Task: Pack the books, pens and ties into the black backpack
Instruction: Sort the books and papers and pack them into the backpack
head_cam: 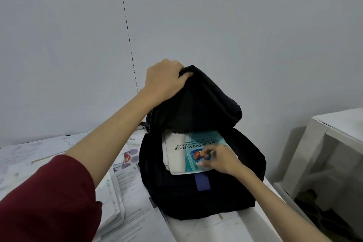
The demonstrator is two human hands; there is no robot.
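Observation:
The black backpack point(196, 194) lies on the table with its main flap point(202, 102) lifted. My left hand point(167, 80) grips the top edge of that flap and holds it up. Inside the opening lie books: a teal and white school book point(198, 143) on top of a pale one point(172, 157). My right hand point(218, 160) rests on the teal cover, its fingers curled and pinching something small that I cannot make out. A blue strip point(202, 181) shows on the bag below the books. No pens or ties are visible.
Printed papers and stacked documents point(121, 186) cover the table left of the backpack. A white cabinet point(322, 155) stands at the right, with a dark patterned floor point(330, 220) below it. A grey wall point(235, 25) rises close behind the bag.

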